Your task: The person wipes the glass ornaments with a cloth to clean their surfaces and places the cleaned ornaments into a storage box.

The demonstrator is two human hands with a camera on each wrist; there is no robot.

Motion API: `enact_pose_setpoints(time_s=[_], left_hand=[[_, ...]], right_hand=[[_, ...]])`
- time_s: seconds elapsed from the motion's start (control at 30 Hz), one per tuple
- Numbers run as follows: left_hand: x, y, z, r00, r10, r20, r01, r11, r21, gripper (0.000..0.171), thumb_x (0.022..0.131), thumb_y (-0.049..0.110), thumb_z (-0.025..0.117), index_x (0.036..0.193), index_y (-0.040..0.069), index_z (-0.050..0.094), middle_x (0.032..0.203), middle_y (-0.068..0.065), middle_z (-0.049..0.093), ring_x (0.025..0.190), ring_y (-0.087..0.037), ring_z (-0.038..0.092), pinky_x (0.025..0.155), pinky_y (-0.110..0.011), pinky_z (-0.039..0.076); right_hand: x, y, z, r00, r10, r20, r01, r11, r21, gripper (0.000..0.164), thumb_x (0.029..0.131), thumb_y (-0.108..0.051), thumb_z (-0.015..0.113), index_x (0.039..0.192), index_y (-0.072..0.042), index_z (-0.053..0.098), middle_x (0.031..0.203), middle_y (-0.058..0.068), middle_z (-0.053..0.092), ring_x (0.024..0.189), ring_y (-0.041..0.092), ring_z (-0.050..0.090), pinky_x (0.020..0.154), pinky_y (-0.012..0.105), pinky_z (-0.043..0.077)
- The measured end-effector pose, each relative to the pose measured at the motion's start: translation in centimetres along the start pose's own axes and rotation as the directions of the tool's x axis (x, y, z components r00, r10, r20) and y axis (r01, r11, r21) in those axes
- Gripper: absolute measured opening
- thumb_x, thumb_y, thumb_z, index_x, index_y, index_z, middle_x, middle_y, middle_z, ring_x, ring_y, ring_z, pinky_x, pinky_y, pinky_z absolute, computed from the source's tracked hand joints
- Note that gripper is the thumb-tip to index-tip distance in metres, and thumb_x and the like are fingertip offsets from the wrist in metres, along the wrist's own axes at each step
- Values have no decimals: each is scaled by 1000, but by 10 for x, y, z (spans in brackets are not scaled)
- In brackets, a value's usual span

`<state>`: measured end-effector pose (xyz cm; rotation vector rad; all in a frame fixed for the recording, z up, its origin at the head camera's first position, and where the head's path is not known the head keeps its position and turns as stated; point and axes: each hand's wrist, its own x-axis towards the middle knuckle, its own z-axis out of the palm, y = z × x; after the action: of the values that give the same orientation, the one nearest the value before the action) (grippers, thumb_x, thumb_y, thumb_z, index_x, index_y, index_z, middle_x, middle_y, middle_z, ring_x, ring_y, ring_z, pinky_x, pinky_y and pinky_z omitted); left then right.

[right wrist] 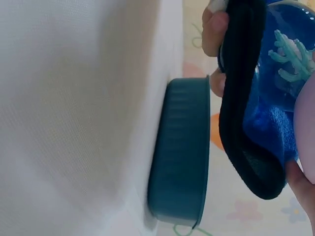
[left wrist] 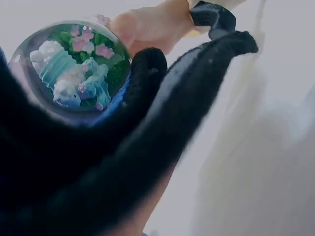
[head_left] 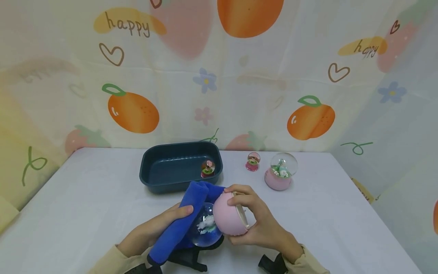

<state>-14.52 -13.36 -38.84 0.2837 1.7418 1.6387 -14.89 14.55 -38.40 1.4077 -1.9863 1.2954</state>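
My right hand grips the pink base of a snow globe, which is tilted on its side with its glass dome toward the left. My left hand holds a blue cloth with dark edging, thumb on top, and the cloth wraps round the dome's far and lower sides. Inside the globe, the left wrist view shows a white and teal figure with pink flowers. In the right wrist view the cloth lies against the glass, with left fingers at its edge.
A dark teal tray stands at the back, holding a small snow globe. To its right are another small globe and a larger pink-based snow globe. A white cloth covers the table; a fruit-print curtain hangs behind.
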Motion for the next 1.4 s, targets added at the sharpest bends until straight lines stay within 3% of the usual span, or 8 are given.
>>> enact_pose_setpoints(time_s=[0.17,0.37,0.63,0.8,0.97,1.07,1.27,1.4], left_hand=[[4,1,4,999,38,-27,-38,999,-9,93,92,61,48,156,10,5,151,-27,32,131,-39,45,102,-61,42],[11,3,13,988,97,-118,-95,995,26,90,91,57,53,156,10,11,150,-26,37,129,-39,50,97,-63,46],[14,4,17,973,124,-197,-122,992,19,85,92,54,54,155,11,18,149,-25,41,125,-35,54,95,-59,49],[14,3,17,969,159,-192,-157,987,26,83,91,51,59,153,10,23,146,-23,44,121,-32,57,94,-54,52],[13,2,17,971,184,-154,-179,983,45,80,92,45,62,154,12,23,146,-23,44,119,-31,56,92,-49,53],[11,2,17,975,180,-129,-174,983,58,79,93,43,60,155,13,21,146,-22,43,119,-31,56,93,-49,53],[11,3,17,981,155,-113,-146,986,81,73,94,42,58,154,16,25,146,-18,46,123,-31,55,95,-48,51],[12,3,17,976,152,-154,-135,984,117,70,95,44,58,152,13,31,144,-17,50,122,-30,58,94,-51,52]], right_hand=[[-1,-4,-2,993,112,49,-114,993,34,82,59,2,89,126,-10,44,140,17,44,130,24,46,94,43,55],[0,-4,-5,958,280,53,-280,960,-14,87,66,1,88,140,-10,41,146,14,42,131,24,49,97,48,53],[3,-5,-8,870,486,81,-484,874,-51,94,72,-12,88,149,-28,38,146,4,49,116,27,60,76,32,59],[4,-5,-11,809,570,146,-580,814,34,82,81,-25,82,150,-29,37,146,4,50,114,32,64,76,29,58],[5,-4,-14,765,606,217,-618,786,-15,74,84,-33,80,147,-25,41,141,5,55,106,26,67,73,26,58],[4,-3,-16,786,571,235,-584,812,-20,71,81,-32,82,142,-26,45,137,4,57,104,23,67,73,25,57],[2,-4,-14,891,375,256,-385,923,-11,69,76,-28,87,134,-23,50,139,2,53,119,21,59,78,28,58],[1,-4,-11,921,285,264,-288,957,-26,68,75,-26,88,131,-23,51,140,4,52,123,21,55,79,27,57]])
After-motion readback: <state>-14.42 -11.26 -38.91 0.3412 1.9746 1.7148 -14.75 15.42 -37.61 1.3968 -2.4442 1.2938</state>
